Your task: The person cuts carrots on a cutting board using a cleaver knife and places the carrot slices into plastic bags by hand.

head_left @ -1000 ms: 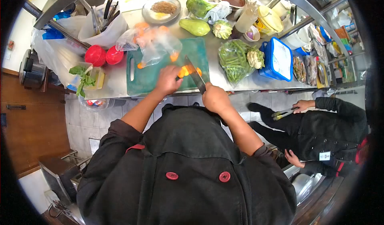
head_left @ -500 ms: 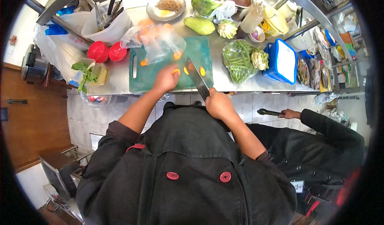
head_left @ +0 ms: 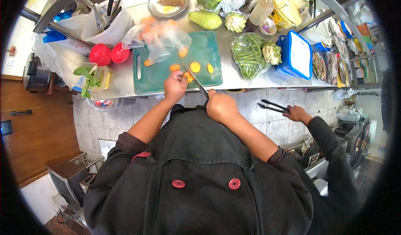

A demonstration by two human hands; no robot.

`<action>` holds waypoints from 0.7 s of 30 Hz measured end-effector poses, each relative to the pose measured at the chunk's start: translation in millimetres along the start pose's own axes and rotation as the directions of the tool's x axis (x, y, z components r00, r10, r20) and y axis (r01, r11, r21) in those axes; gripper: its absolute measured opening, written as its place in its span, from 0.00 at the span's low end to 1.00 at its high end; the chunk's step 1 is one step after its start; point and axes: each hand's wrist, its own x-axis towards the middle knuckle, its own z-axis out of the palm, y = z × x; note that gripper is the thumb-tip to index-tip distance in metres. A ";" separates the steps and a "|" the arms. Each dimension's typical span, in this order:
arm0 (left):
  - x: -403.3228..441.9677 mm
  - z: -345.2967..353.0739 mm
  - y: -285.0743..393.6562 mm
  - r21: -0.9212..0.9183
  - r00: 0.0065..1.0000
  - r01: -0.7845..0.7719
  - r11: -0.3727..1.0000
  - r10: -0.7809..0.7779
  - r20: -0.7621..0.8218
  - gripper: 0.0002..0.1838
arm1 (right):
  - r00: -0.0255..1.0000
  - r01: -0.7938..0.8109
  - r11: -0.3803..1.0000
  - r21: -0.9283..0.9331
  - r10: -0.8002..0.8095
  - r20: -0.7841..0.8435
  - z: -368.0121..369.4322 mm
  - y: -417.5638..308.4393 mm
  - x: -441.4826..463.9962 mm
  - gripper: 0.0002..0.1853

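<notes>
A green cutting board [head_left: 158, 78] lies at the counter's front edge. My right hand [head_left: 220, 105] is closed round the handle of a knife [head_left: 199, 83], its blade pointing up and left over the board. Beside the blade, my left hand [head_left: 175, 86] has its fingers bent together at an orange carrot piece [head_left: 188, 76]. Other pieces lie near: a round slice [head_left: 195, 67], an oval slice [head_left: 210, 68] and a chunk by my left fingertips. A clear plastic bag [head_left: 161, 38] with orange pieces covers the board's upper left.
Red bowls [head_left: 100, 54] and a knife tub [head_left: 107, 28] stand left. Behind the board are a metal plate [head_left: 168, 3] and a green vegetable [head_left: 204, 20]. Bagged green beans [head_left: 247, 57] and a blue-rimmed container [head_left: 295, 56] stand right. A co-worker's hand [head_left: 297, 113] holds tongs below.
My left hand has moved right, up to the blade, and the knife has turned over a carrot piece. The slices lie differently. The co-worker's arm and tongs have shifted, and the tongs are spread.
</notes>
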 end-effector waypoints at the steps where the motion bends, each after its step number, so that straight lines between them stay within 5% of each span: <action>1: -0.1 5.5 -3.5 -0.047 0.999 -0.033 0.998 0.031 -0.043 0.13 | 1.000 0.022 1.000 -0.009 -0.022 -0.013 2.0 0.6 0.6 0.14; 8: 0.0 18.1 -14.9 -0.072 0.987 -0.063 0.995 0.051 -0.153 0.12 | 0.997 0.032 0.999 -0.041 -0.034 -0.068 9.1 6.3 -2.8 0.11; 12: -4.9 11.6 -2.8 -0.063 0.997 -0.008 0.998 0.004 -0.074 0.11 | 0.992 0.087 0.992 -0.094 -0.095 -0.086 17.2 9.5 -2.0 0.09; 15: -2.7 12.0 -5.0 -0.083 0.992 -0.121 0.989 0.119 -0.036 0.12 | 0.991 0.075 0.988 -0.134 -0.089 -0.100 28.1 10.2 -1.0 0.08; 18: -0.4 14.2 0.6 -0.178 0.998 0.062 0.982 -0.056 0.041 0.12 | 0.979 0.087 0.976 -0.199 -0.120 -0.162 34.7 12.4 -1.9 0.07; 21: -1.3 22.8 -9.6 -0.255 0.998 -0.069 0.964 0.066 -0.020 0.11 | 0.970 0.094 0.969 -0.227 -0.140 -0.197 39.5 15.5 -1.9 0.06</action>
